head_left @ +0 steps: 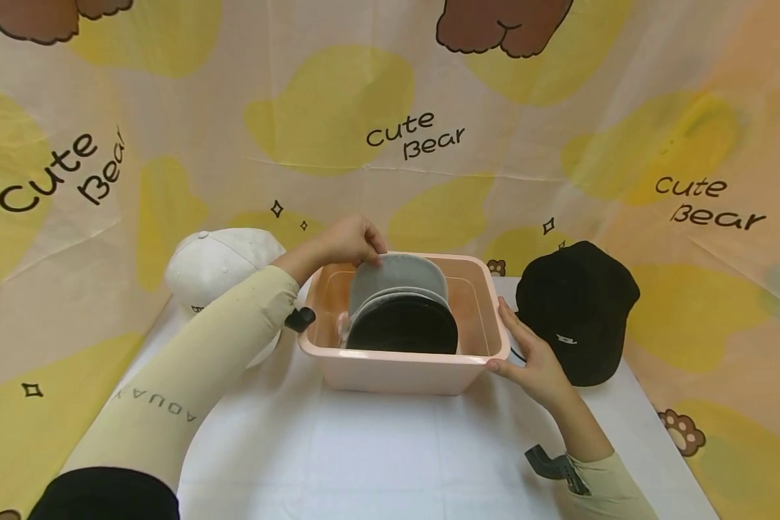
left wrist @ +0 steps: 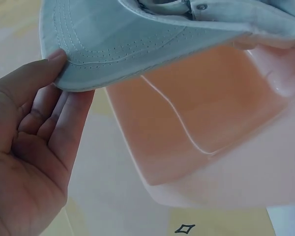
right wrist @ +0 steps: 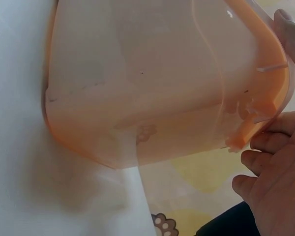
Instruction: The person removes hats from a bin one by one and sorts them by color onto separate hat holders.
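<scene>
Pinching the gray cap (head_left: 399, 273), your left hand (head_left: 354, 240) has its grip almost closed; your right hand (head_left: 534, 367), grip wider, holds the pink bin (head_left: 396, 374) by its rim.

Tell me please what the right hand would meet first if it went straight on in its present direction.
Probably the pink plastic bin: the right hand holds it at its near right corner, though exact finger depth is unclear.
</scene>
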Demonstrator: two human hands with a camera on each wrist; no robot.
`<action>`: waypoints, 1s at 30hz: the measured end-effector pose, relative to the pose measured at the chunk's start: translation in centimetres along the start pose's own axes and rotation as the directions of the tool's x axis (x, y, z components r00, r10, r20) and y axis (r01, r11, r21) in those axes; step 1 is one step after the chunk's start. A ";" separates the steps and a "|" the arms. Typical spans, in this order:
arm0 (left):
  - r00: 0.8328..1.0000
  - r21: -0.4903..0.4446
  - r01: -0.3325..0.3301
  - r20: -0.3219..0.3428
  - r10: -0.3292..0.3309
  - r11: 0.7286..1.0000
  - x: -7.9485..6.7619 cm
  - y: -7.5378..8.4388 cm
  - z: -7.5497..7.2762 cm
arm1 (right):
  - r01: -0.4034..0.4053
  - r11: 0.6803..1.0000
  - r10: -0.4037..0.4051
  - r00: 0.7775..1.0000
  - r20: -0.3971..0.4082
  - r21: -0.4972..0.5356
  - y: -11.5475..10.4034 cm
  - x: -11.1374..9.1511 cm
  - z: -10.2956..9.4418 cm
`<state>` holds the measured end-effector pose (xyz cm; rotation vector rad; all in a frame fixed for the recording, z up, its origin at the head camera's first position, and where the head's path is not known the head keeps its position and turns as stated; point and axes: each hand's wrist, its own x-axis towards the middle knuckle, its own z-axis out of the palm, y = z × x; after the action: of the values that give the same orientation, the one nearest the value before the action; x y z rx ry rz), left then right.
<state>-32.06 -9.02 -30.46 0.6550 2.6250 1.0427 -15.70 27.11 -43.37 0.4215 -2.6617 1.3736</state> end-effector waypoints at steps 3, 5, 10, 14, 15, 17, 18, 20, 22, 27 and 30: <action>1.000 -0.030 0.012 -0.024 -0.013 0.999 -0.2 0.3 -0.3 | 0.002 1.000 -0.002 1.000 -0.001 0.007 0.1 0.0 0.0; 0.999 -0.046 0.016 -0.041 -0.018 0.999 -0.3 0.4 -0.4 | 0.008 1.000 -0.008 1.000 0.000 0.010 0.0 0.0 0.1; 0.996 -0.073 0.020 -0.089 -0.027 0.997 -0.8 0.6 -0.8 | 0.020 1.000 -0.020 1.000 0.002 0.009 0.0 -0.1 0.1; 0.991 -0.102 0.013 -0.129 -0.026 0.995 -1.0 0.3 -1.0 | 0.016 1.000 -0.016 1.000 0.004 0.009 0.0 -0.1 0.1; 0.990 -0.109 0.010 -0.137 -0.025 0.994 -1.1 0.2 -1.1 | 0.014 1.000 -0.014 1.000 0.005 0.008 0.0 -0.1 0.1; 0.988 -0.131 0.004 -0.154 -0.024 0.991 -1.2 0.1 -1.2 | 0.016 1.000 -0.016 1.000 0.007 0.005 0.0 -0.1 0.1; 0.987 -0.146 0.001 -0.158 -0.024 0.989 -1.3 0.1 -1.2 | 0.018 1.000 -0.018 1.000 0.008 0.006 0.0 -0.1 0.0; 0.986 -0.173 -0.007 -0.168 -0.023 0.985 -1.6 0.1 -1.2 | 0.021 1.000 -0.021 1.000 0.007 0.007 -0.1 -0.1 0.0; 0.984 -0.193 -0.014 -0.175 -0.021 0.981 -1.8 0.2 -1.3 | 0.029 1.000 -0.029 1.000 0.006 0.008 -0.1 -0.1 0.0; 0.980 -0.183 -0.007 -0.196 -0.029 0.983 -2.2 0.7 -1.5 | 0.034 0.999 -0.034 0.999 0.001 0.012 -0.1 -0.1 -0.1; 0.975 -0.152 0.000 -0.221 -0.034 0.988 -2.4 1.0 -1.6 | 0.035 0.999 -0.035 0.999 0.002 0.017 -0.2 -0.1 -0.1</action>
<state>-30.29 -10.48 -28.46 0.5067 2.6953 1.3668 -15.58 27.09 -43.23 0.4702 -2.6328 1.3881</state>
